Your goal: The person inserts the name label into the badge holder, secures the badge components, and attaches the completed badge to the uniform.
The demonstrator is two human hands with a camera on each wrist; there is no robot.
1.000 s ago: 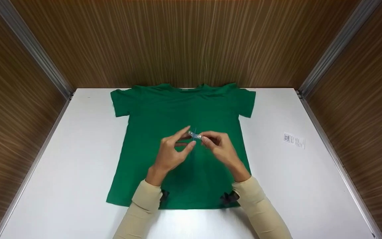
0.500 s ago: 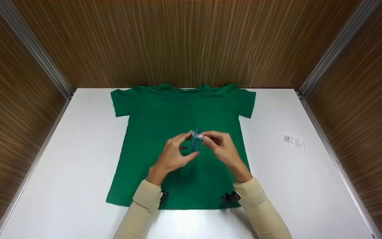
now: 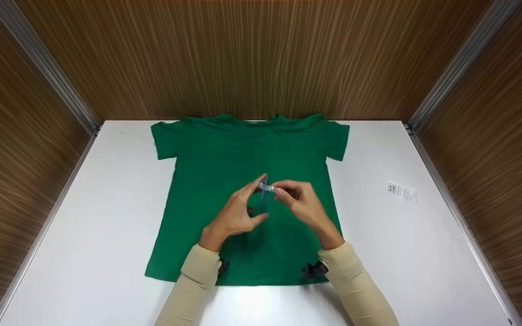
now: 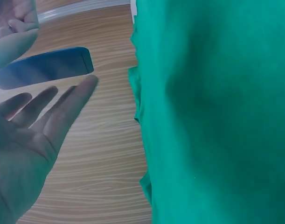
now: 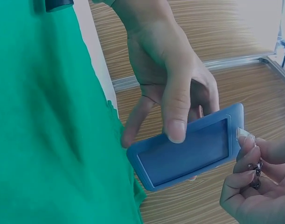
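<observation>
A blue badge holder [image 5: 184,149] with a framed window is held up above a green T-shirt [image 3: 243,149], and the head view catches it nearly edge-on. My right hand [image 3: 304,201] pinches its clear strap [image 3: 266,187]. In the right wrist view a metal clip [image 5: 255,175] shows among the curled fingers of that hand. My left hand [image 3: 236,216] is spread around the holder, thumb on one side and fingers on the other. Those fingers are fairly straight in the left wrist view, with a gap below the holder there; whether the thumb touches it I cannot tell.
The T-shirt lies spread out on a white table [image 3: 84,217], sleeves to the sides and collar at the far edge. A white printed card [image 3: 401,192] lies at the right. Wood-grain panels [image 3: 252,59] close in the back and both sides.
The left hand has spread wider, its thumb moving down toward me. More of the holder's length shows between thumb and fingers. The right hand keeps its pinch, almost unmoved.
</observation>
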